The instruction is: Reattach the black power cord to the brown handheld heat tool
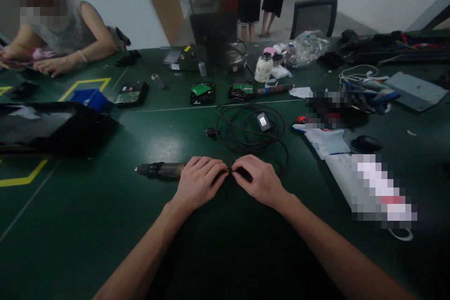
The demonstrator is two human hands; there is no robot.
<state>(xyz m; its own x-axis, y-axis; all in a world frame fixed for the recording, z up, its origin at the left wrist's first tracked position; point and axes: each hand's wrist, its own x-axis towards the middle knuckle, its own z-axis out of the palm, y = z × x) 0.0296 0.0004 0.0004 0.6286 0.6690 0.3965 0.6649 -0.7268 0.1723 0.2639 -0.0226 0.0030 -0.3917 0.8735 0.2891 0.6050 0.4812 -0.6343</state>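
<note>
A dark electric screwdriver (159, 169) lies on its side on the green table (87, 225), its tip pointing left. My left hand (199, 181) rests over its rear end, fingers curled round it. My right hand (256, 179) is pinched on the black cable (250, 127) right where it meets the screwdriver's end, fingertips almost touching the left hand's. The cable runs from there into a loose coil with a small black adapter (263, 122) and a plug behind the hands.
Three opened hard drives (202, 92) lie in a row farther back, with a second screwdriver (274, 89), a white bottle (263, 67) and a blue bin (89, 98). A black case sits left (52, 126). Another person sits at far left; two stand behind.
</note>
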